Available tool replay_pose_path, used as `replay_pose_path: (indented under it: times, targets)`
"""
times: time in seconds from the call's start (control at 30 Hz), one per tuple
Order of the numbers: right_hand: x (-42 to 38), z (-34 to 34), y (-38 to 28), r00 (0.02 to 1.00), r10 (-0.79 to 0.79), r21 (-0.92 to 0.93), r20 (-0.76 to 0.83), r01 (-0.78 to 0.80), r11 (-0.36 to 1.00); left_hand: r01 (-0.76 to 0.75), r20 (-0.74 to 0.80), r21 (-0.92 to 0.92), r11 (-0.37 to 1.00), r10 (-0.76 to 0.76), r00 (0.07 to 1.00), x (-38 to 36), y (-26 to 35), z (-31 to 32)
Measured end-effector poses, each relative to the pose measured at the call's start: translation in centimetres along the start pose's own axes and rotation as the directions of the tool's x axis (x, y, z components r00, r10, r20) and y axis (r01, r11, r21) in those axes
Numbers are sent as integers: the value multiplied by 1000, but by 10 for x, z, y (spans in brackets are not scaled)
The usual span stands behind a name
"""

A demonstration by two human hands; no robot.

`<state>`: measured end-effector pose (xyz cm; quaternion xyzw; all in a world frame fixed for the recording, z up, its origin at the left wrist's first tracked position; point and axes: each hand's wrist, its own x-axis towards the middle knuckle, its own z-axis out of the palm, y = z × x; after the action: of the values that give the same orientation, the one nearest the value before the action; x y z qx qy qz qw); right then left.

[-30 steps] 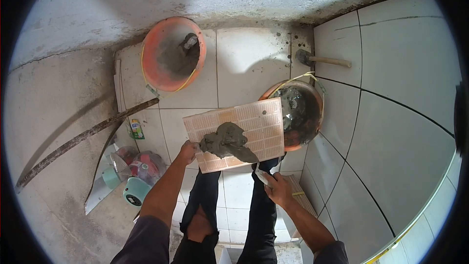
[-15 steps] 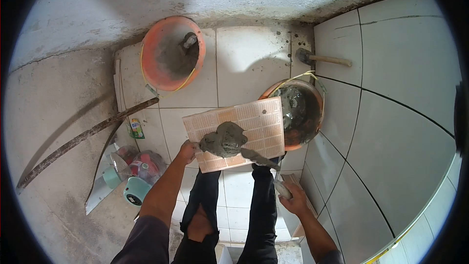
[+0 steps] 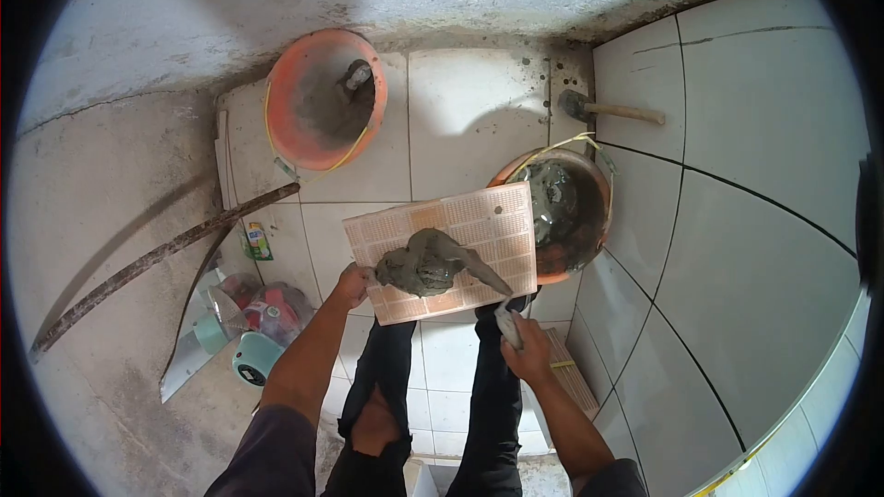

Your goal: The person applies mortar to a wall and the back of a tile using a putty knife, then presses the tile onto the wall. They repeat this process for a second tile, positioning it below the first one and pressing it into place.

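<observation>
My left hand [image 3: 352, 283] grips the near left edge of a tile [image 3: 465, 225] held face down, its ribbed pinkish back up. A lump of grey mortar [image 3: 419, 264] lies on the tile's near left part. My right hand [image 3: 525, 352] is closed on the handle of a trowel [image 3: 481, 269], whose blade rests on the mortar. My two legs in dark trousers are below the tile.
An orange bucket of wet mortar [image 3: 566, 212] stands just right of the tile. A second orange bucket [image 3: 322, 101] sits at the back left. A hammer [image 3: 608, 110] lies by the tiled wall. A stick [image 3: 157, 262], bottles and a teal tape measure [image 3: 253, 359] lie at left.
My right hand drew the trowel back off the tile to the right, then brought it in again so the blade lies on the mortar. The tile and left hand stayed put.
</observation>
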<state>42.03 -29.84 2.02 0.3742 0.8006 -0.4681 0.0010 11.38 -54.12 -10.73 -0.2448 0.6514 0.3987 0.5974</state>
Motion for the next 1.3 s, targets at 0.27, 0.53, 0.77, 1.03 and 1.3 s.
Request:
replay_pose_path:
  times: [0.27,0.53,0.77,1.03,1.3]
  targets:
    - [-14,40,8,999,36,-63,24,-35,997,-6,50,12,1000,5,999,14,-6,-11]
    - [-20,10,2,994,25,-84,103,-17,996,43,-21,-118,992,-46,999,2,4,3]
    - [-30,-25,-5,995,56,253,86,-76,964,21,53,-106,994,-15,998,2,4,3]
    - [-5,-42,42,831,530,821,170,-416,390,45,60,-151,988,-37,998,17,-2,-6]
    - [69,-47,97,643,743,620,185,-663,419,64,49,-89,994,-60,997,24,-10,-14]
